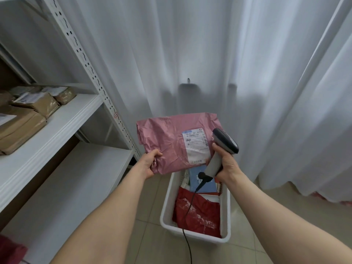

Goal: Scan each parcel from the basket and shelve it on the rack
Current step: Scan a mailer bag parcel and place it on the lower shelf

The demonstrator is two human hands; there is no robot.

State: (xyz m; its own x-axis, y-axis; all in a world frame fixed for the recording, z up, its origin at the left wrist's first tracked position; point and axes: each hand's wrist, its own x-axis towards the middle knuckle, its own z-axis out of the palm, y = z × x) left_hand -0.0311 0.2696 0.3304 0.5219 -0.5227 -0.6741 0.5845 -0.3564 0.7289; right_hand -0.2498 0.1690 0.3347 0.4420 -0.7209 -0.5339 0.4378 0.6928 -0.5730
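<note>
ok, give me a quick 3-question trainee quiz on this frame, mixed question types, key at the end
1. Multiple choice: which hand grips the barcode scanner? A) the left hand B) the right hand C) neither.
2. True or false: the pink parcel, held by the left hand, shows its shipping label to the camera.
3. Fill in: the white basket on the floor holds a blue parcel and, nearer the person, a ___ one.

Key: 1 B; 2 true; 3 red.
</note>
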